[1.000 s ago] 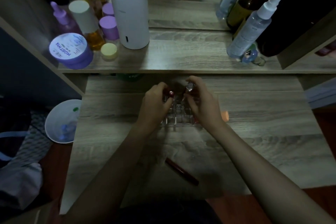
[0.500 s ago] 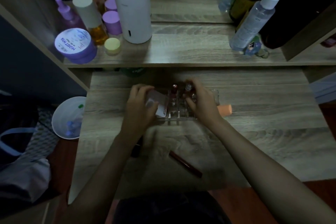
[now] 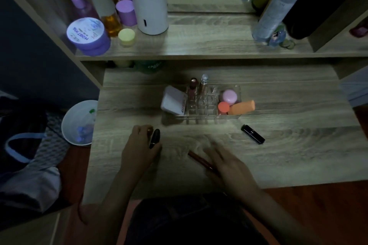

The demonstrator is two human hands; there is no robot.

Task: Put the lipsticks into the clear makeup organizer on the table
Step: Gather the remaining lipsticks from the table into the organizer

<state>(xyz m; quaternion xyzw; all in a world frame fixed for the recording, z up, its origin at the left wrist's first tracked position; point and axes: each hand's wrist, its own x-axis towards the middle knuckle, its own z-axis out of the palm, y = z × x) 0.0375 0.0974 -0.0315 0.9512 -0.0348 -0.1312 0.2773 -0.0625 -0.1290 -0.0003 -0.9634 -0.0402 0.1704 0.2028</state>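
The clear makeup organizer [image 3: 207, 114] sits mid-table. Two tubes stand upright in its back slots: a dark red-capped one [image 3: 192, 90] and a silver-capped one [image 3: 203, 87]. My left hand [image 3: 140, 147] rests on the table in front of the organizer's left end, fingers closed around a black lipstick [image 3: 155, 138]. My right hand [image 3: 227, 165] is blurred, fingers spread over the near end of a thin dark red lip pencil [image 3: 199, 160] lying on the table. Another black lipstick [image 3: 253, 134] lies to the right of the organizer.
A white compact [image 3: 173, 101], pink and coral jars [image 3: 229, 96] and an orange tube [image 3: 242, 108] fill the organizer's ends. The shelf behind holds a white cylinder [image 3: 148, 0], purple jars and spray bottles. A white bin [image 3: 79, 123] stands left of the table.
Both hands have pulled back from the organizer toward me. The left hand has closed on a black lipstick; the right has dropped over the lip pencil. Two tubes stay standing in the slots.
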